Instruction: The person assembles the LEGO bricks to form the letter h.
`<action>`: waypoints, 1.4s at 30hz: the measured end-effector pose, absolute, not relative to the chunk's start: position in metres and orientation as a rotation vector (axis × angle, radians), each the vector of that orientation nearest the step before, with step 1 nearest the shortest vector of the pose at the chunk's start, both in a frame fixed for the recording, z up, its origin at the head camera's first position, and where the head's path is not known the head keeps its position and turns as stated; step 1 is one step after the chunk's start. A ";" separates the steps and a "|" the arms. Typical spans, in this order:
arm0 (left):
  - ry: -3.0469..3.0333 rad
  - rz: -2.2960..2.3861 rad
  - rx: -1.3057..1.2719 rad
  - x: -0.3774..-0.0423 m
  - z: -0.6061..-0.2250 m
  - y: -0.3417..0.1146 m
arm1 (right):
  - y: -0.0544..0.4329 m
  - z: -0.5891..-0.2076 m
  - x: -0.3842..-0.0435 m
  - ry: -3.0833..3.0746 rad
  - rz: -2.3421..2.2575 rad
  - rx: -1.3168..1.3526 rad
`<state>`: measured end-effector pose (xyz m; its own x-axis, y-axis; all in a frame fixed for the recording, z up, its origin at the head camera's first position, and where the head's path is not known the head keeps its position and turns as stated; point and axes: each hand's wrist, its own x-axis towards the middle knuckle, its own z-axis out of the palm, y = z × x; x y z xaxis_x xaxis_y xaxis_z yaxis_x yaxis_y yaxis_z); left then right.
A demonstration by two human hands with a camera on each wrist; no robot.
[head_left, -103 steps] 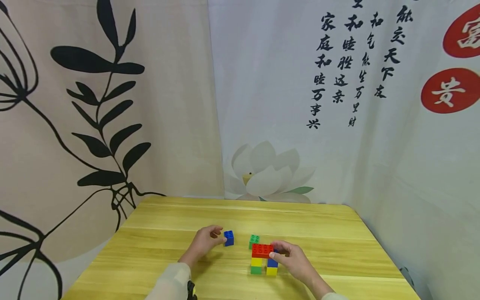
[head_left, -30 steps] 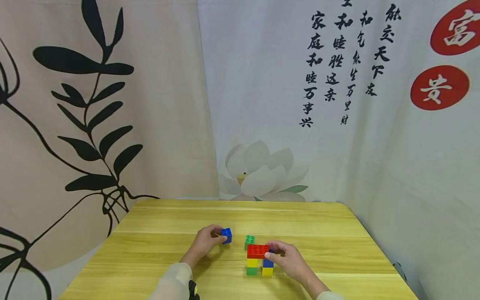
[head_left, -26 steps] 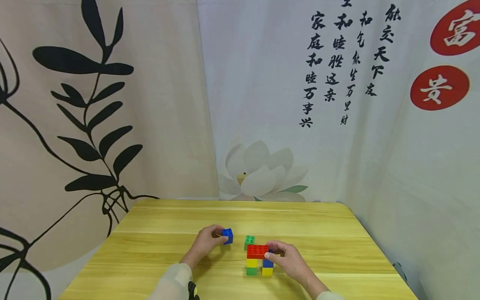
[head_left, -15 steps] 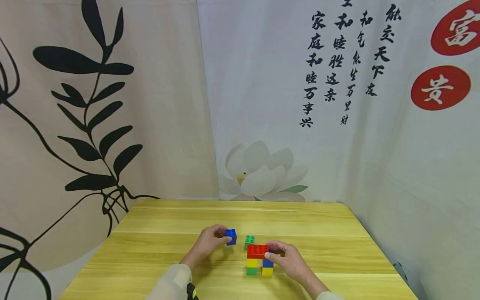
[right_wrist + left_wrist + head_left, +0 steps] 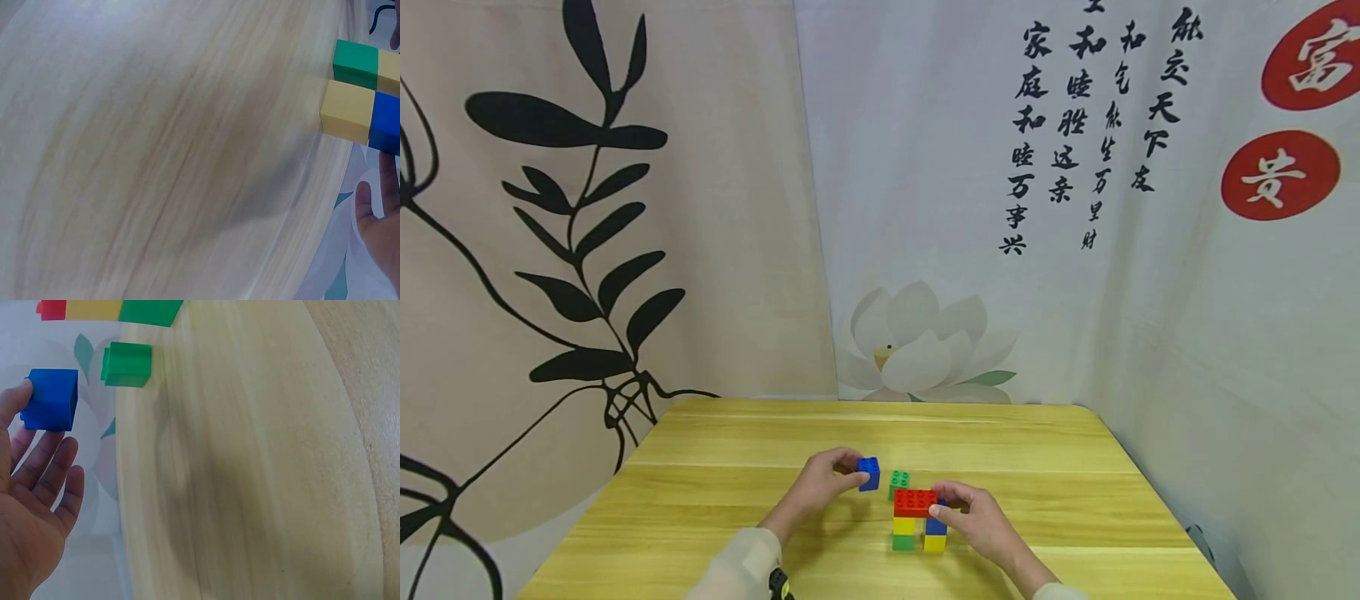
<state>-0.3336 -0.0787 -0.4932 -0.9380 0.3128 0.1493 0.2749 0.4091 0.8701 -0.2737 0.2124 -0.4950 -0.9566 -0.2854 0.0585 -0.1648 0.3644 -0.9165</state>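
Note:
My left hand [image 5: 823, 482] pinches a blue toy brick [image 5: 868, 474] between thumb and fingers, held above the table in the left wrist view. Close to its right stands a single green brick [image 5: 899, 481], behind a small brick arch. Across the arch's top lies a long red brick [image 5: 914, 503], resting on two columns. The left column is a yellow brick [image 5: 904, 526] over a green one [image 5: 903, 542]; the right has a blue brick [image 5: 936, 527] over a yellow one [image 5: 935, 543]. My right hand [image 5: 981, 517] grips the arch at the red brick's right end.
The wooden table [image 5: 715, 500] has its far edge against a hanging cloth [image 5: 925, 167] printed with plants and writing. A dark wristband [image 5: 780, 585] is on the left wrist. A dark cable [image 5: 1199, 540] shows beyond the table's right edge.
My left hand has taken hold of the blue brick, lifted it and carried it right, nearer the green brick. The right hand keeps its grip on the arch; the head view has shifted slightly.

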 end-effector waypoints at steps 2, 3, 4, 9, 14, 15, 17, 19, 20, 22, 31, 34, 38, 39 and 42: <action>2.602 1.600 0.550 -0.332 -0.490 -0.078 | 0.213 -0.495 -0.274 2.503 -1.659 -0.416; 2.597 1.604 0.554 -0.332 -0.489 -0.077 | 0.213 -0.495 -0.274 2.503 -1.659 -0.416; 2.594 1.605 0.558 -0.332 -0.489 -0.077 | 0.213 -0.495 -0.274 2.502 -1.660 -0.416; 2.593 1.605 0.570 -0.331 -0.486 -0.075 | 0.213 -0.494 -0.274 2.503 -1.661 -0.415; 2.586 1.609 0.582 -0.329 -0.482 -0.074 | 0.213 -0.493 -0.273 2.508 -1.656 -0.397; 2.585 1.610 0.584 -0.329 -0.481 -0.073 | 0.213 -0.493 -0.273 2.510 -1.655 -0.393; 2.585 1.609 0.587 -0.328 -0.480 -0.073 | 0.213 -0.493 -0.273 2.509 -1.654 -0.388; 2.585 1.606 0.589 -0.327 -0.479 -0.072 | 0.213 -0.493 -0.273 2.508 -1.653 -0.387; 2.584 1.607 0.589 -0.327 -0.478 -0.071 | 0.213 -0.493 -0.273 2.507 -1.654 -0.388; 2.585 1.606 0.599 -0.325 -0.476 -0.070 | 0.213 -0.493 -0.273 2.502 -1.658 -0.389; 2.537 1.621 0.595 -0.319 -0.466 -0.062 | 0.213 -0.494 -0.274 2.495 -1.670 -0.403; 2.526 1.630 0.603 -0.318 -0.463 -0.060 | 0.213 -0.495 -0.274 2.496 -1.675 -0.403; 2.515 1.639 0.614 -0.317 -0.460 -0.057 | 0.212 -0.495 -0.274 2.504 -1.678 -0.399; 2.514 1.639 0.620 -0.316 -0.459 -0.056 | 0.212 -0.494 -0.273 2.505 -1.679 -0.398; 2.508 1.639 0.640 -0.315 -0.458 -0.054 | 0.212 -0.494 -0.273 2.501 -1.684 -0.393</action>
